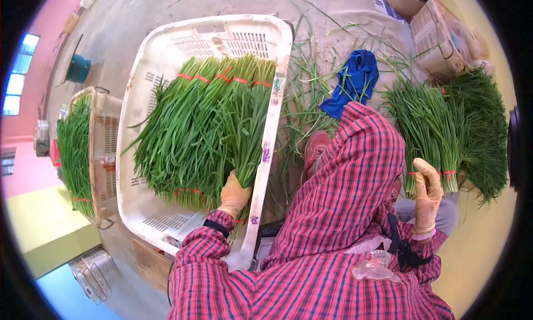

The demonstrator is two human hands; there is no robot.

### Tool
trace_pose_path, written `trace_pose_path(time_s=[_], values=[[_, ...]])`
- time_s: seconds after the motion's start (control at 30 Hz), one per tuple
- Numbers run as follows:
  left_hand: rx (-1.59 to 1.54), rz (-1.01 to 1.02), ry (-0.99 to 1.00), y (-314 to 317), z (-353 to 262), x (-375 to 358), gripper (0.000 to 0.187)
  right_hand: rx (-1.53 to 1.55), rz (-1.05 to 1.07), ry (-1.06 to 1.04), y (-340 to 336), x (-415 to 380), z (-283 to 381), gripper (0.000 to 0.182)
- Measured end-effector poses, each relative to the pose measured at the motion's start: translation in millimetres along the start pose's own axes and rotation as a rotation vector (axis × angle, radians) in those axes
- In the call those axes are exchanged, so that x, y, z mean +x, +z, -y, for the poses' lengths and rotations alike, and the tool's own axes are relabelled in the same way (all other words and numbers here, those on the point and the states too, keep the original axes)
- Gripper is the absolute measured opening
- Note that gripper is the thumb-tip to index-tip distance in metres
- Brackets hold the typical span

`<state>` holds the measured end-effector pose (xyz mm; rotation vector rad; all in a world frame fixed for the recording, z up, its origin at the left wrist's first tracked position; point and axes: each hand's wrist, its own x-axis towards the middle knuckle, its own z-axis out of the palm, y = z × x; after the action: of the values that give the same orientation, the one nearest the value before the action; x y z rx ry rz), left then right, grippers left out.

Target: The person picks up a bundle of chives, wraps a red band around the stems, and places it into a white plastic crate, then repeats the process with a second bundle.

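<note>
Inside a large white plastic basket (pixel 277 98) lie several bundles of long green leafy stalks (pixel 189 125), tied with red bands near their pale ends. My left hand (pixel 235 195), in a pale glove, closes round the leafy end of the rightmost bundle (pixel 244 136), by the basket's right wall. My right hand (pixel 427 196), gloved too, is raised beside more tied bundles (pixel 427 125) on the right, its fingers bent and apart with nothing visible between them.
A blue cloth (pixel 355 81) and loose green stalks (pixel 311 92) lie on the floor. Another basket (pixel 105 153) of greens stands at the left. A further crate (pixel 436 42) is at the upper right. My bent knee (pixel 372 136) is between basket and right-hand bundles.
</note>
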<state>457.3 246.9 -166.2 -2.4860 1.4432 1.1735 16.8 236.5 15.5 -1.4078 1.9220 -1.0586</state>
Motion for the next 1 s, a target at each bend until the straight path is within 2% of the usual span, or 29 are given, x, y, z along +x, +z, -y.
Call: trace_pose_path(time_s=[0.1,0.13,0.17,0.23,0.3,0.37,0.43,0.5,0.57,0.63,0.67,0.7,0.77,0.8,0.83,0.9,0.93,1.0], values=[[0.0,-0.025,-0.026,28.4,23.2,13.9,0.077,0.025,0.028,0.054,1.5,-2.2,-9.4,0.021],[-0.016,-0.066,-0.013,37.1,27.2,22.8,0.082,-0.035,0.057,-0.002,-1.2,0.3,-8.3,0.021],[-0.15,0.067,-0.047,14.6,9.3,13.4,0.092,-0.044,0.015,0.012,-4.3,3.8,-3.3,0.021],[-0.416,-0.077,0.19,82.3,99.7,55.4,0.066,-0.168,0.093,-0.04,-19.5,16.1,12.4,0.022],[-0.291,0.078,0.075,48.2,53.3,31.1,0.063,-0.149,0.075,-0.027,-46.8,33.1,13.2,0.024],[-0.199,0.16,0.044,34.6,35.8,17.1,0.059,-0.103,0.1,-0.003,-79.1,47.9,2.7,0.026],[-0.115,0.201,0.033,24.6,23.1,6.8,0.056,0.061,0.129,0.135,-111.8,63.5,-30.3,0.029],[-0.069,0.231,0.03,17.7,16.9,5.0,0.053,0.069,0.165,0.295,-145.1,82.7,-61.4,0.032],[-0.02,0.244,0.024,7.4,12.4,1.6,0.049,0.038,0.092,0.232,-174.3,96.0,-118.8,0.036],[0.007,0.251,0.017,5.9,15.1,2.7,0.046,-0.031,-0.026,0.393,-197.1,93.3,-154.7,0.041],[0.027,0.255,0.014,3.2,11.8,2.9,0.044,-0.076,-0.085,0.495,-210.3,90.8,-154.7,0.049],[0.044,0.257,0.004,-0.8,10.8,1.3,0.043,-0.076,-0.104,0.5,-222.1,89.6,-171.9,0.049],[0.083,0.261,-0.017,-6.9,5.8,-1.5,0.04,-0.588,-0.208,0.582,-236.4,89.6,-212.0,0.06],[0.1,0.262,-0.018,-10.8,-3.0,-3.5,0.038,-0.717,-0.189,0.612,-239.1,90.0,-222.4,0.079],[0.119,0.273,-0.026,-15.7,-0.6,-1.6,0.037,-0.709,-0.191,0.622,-241.4,92.2,-231.2,0.079],[0.157,0.28,-0.036,-23.5,-3.8,-1.9,0.034,-1.064,-0.032,0.708,-233.8,93.4,-241.1,0.097],[0.175,0.282,-0.04,-24.0,-4.3,-4.3,0.033,-1.131,-0.034,0.7,-229.0,92.8,-250.8,0.107],[0.199,0.287,-0.053,-30.1,-2.5,-9.5,0.03,-1.116,0.021,0.695,-224.6,100.9,-262.6,0.108]])
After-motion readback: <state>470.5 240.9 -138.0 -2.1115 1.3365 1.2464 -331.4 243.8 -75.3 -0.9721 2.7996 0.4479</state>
